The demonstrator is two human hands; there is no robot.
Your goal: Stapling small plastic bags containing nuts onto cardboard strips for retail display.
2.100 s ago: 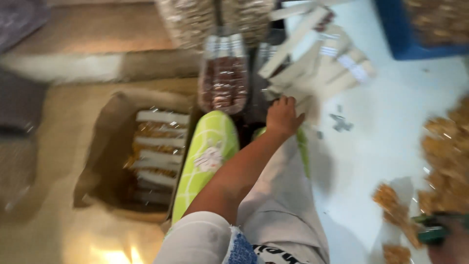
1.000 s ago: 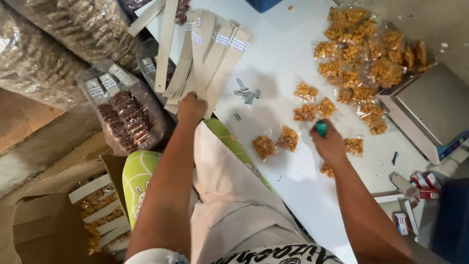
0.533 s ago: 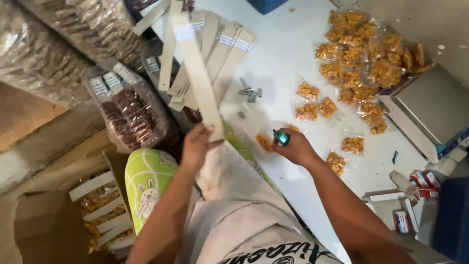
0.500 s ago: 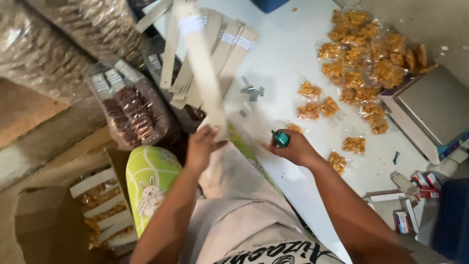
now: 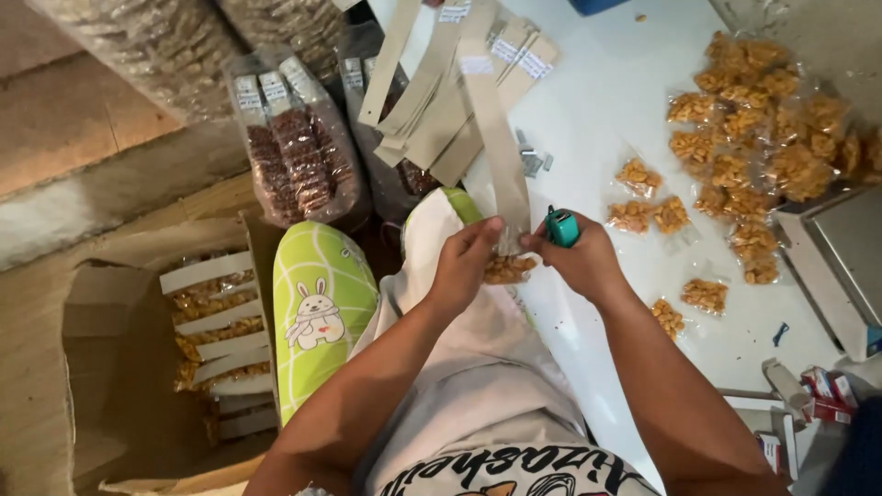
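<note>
My left hand [image 5: 464, 266] grips the lower end of a long tan cardboard strip [image 5: 494, 129] and holds a small clear bag of orange snacks [image 5: 508, 268] against it. My right hand [image 5: 577, 259] meets it at the strip's end and holds a small teal stapler [image 5: 561, 227]. Both hands hover over my lap, at the edge of the white table [image 5: 606, 101]. More tan strips [image 5: 432, 92] lie fanned out on the table beyond the hands.
Several small snack bags [image 5: 744, 156] are scattered on the table to the right, beside a grey scale [image 5: 841, 257]. A cardboard box [image 5: 138, 367] of finished strips stands on the floor left. Big bags of dark snacks [image 5: 294, 147] lean ahead. Loose staples [image 5: 533, 161] lie near the strips.
My left hand picked up one strip from the pile and drew it toward my lap. My right hand brought the stapler and a snack bag to the strip's lower end.
</note>
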